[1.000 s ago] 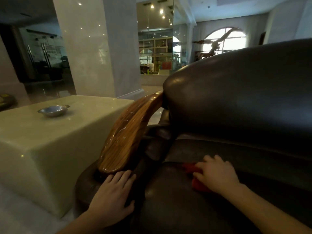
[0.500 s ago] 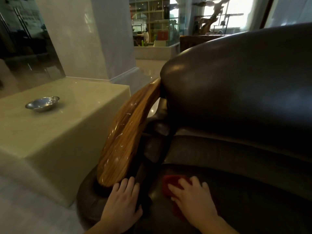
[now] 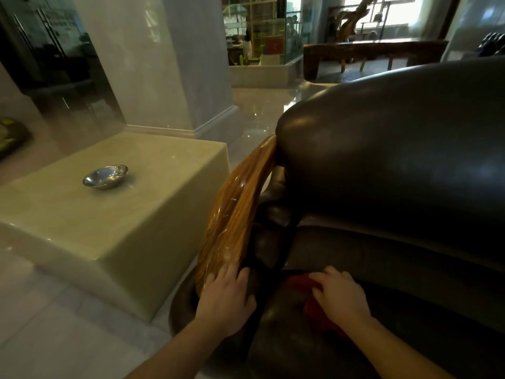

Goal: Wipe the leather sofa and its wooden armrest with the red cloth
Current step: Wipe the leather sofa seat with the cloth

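1. Since half a second ago the left hand (image 3: 224,302) has slid up off the dark leather roll onto the lower end of the wooden armrest (image 3: 237,214), while the right hand (image 3: 338,296) has stayed pressed on the red cloth (image 3: 314,305) near the seat's inner corner.
2. Head view: left hand lies flat, fingers spread and loose, fingertips touching the wood's bottom edge, gripping nothing.
3. Right hand sits palm-down on the red cloth, fingers curled over its far edge, pinning it against the leather seat cushion (image 3: 287,337); red shows ahead of the fingers and beneath the wrist.
4. Between the two hands runs the dark tufted leather of the armrest's inner side.
5. Beyond the right hand rises the big rounded backrest of the leather sofa (image 3: 396,165).
6. Pale streaks mark the armrest above the left fingertips.
7. Left of the left hand stands a pale stone block table (image 3: 114,228), and on its top, well apart from both hands, a small metal bowl (image 3: 105,177).
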